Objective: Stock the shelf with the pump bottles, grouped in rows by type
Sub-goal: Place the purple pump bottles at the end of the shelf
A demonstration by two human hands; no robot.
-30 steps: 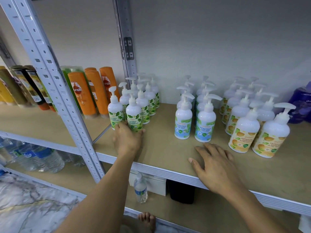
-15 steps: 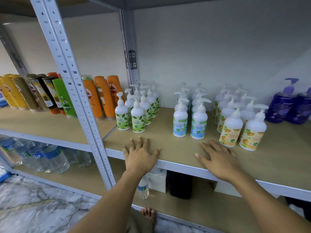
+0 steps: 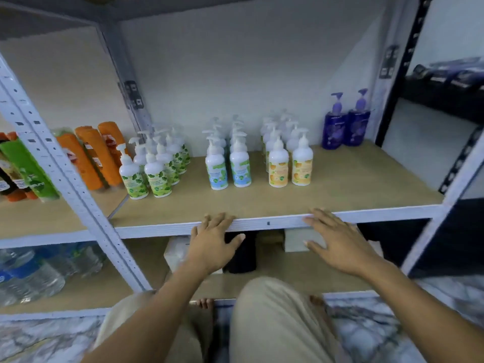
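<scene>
orange shampoo bottles [image 3: 89,158], water bottles [image 3: 31,276], marble floor [image 3: 366,331]

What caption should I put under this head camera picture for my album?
Left hand and right hand at the shelf edge, facing rows of green-label bottles, blue-label bottles, orange-label bottles, purple bottles.

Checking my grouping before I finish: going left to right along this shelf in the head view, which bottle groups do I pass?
orange bottles → green-label pump bottles → blue-label pump bottles → orange-label pump bottles → purple pump bottles
</scene>
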